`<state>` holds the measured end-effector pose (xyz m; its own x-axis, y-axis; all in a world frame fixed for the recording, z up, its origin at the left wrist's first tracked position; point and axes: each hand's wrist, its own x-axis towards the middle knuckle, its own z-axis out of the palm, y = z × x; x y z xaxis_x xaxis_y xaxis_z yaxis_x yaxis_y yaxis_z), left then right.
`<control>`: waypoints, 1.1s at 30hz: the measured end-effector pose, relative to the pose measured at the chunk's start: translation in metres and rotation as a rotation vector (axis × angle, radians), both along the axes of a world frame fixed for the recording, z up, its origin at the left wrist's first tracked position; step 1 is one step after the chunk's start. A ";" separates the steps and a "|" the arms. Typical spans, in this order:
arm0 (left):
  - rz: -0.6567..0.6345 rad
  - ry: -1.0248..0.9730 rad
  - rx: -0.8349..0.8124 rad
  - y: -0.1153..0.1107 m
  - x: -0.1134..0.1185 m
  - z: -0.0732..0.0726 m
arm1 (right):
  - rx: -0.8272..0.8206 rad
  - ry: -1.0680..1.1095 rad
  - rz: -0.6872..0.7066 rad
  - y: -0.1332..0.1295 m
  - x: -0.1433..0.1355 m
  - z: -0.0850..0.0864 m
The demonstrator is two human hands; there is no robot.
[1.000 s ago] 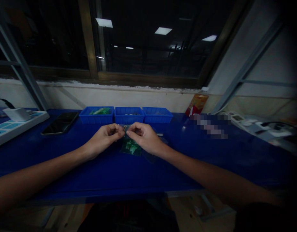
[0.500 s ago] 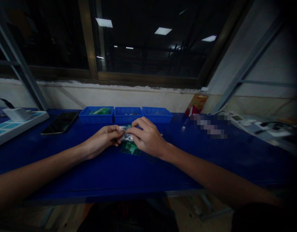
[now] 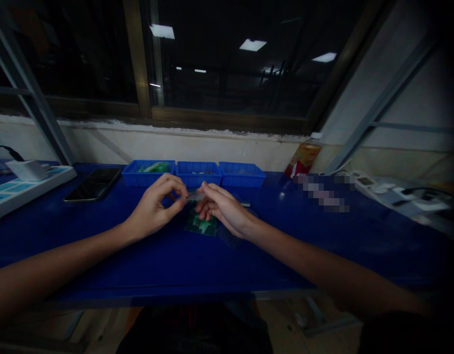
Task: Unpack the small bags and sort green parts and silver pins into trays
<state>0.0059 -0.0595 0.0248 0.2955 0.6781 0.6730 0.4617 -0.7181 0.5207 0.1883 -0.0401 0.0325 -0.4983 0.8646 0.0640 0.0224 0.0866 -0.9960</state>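
My left hand (image 3: pixel 158 206) pinches the left end of a small clear plastic bag (image 3: pixel 195 196) between thumb and fingertips. At the bag's other end, my right hand (image 3: pixel 225 209) grips it with thumb and forefinger, the other fingers curled below. The bag is held up over the table; what it contains is too blurred to tell. Just beneath my right hand lies a flat green packet (image 3: pixel 201 225), partly covered by the fingers. A small light-coloured piece (image 3: pixel 245 204) shows on the table just beyond my right hand.
Three blue trays stand along the wall: one with green packets (image 3: pixel 155 167), a middle one (image 3: pixel 199 180) with small parts, and a right one (image 3: pixel 242 181). A phone (image 3: pixel 93 185) and power strip (image 3: pixel 35 189) lie left. An orange-red packet (image 3: pixel 304 160) and another power strip (image 3: pixel 396 196) are right.
My hands have turned and drawn slightly apart, stretching the clear bag flatter between them. My right hand has rolled so its curled fingers show. The green packet stays on the table.
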 end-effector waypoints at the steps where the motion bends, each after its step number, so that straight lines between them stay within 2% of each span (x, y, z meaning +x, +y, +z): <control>1: 0.000 0.015 0.029 -0.001 0.000 0.000 | -0.017 0.021 0.017 -0.001 0.000 0.001; 4: 0.022 0.072 0.044 -0.001 0.000 -0.001 | 0.034 0.047 0.008 0.000 -0.001 0.001; 8: 0.072 0.149 0.035 0.002 0.000 -0.003 | 0.219 0.023 -0.124 0.007 0.000 -0.005; 12: 0.057 0.183 -0.033 0.005 0.000 -0.006 | 0.569 -0.115 -0.254 0.013 0.003 -0.008; 16: -0.021 0.267 -0.126 0.005 -0.001 -0.009 | 0.998 -0.262 -0.366 0.013 0.015 0.006; 18: -0.050 0.335 -0.124 0.004 0.000 -0.010 | 1.167 -0.278 -0.494 0.017 0.028 0.020; 21: -0.078 0.427 -0.105 0.002 0.001 -0.012 | 1.347 -0.284 -0.807 0.033 0.055 0.040; 22: -0.088 0.447 -0.104 0.002 0.001 -0.012 | 1.360 -0.295 -0.903 0.042 0.065 0.045; 24: -0.106 0.480 -0.107 0.002 0.001 -0.013 | 1.309 -0.409 -0.980 0.061 0.083 0.048; 27: -0.118 0.531 -0.122 0.003 0.000 -0.015 | 1.137 -0.726 -0.840 0.087 0.100 0.039; 29: -0.120 0.558 -0.139 0.005 -0.001 -0.015 | 1.023 -0.913 -0.691 0.094 0.099 0.030; 31: -0.127 0.578 -0.161 0.005 -0.001 -0.015 | 0.977 -1.015 -0.555 0.091 0.089 0.020; 33: -0.132 0.595 -0.179 0.005 -0.001 -0.014 | 1.014 -1.048 -0.427 0.080 0.074 0.012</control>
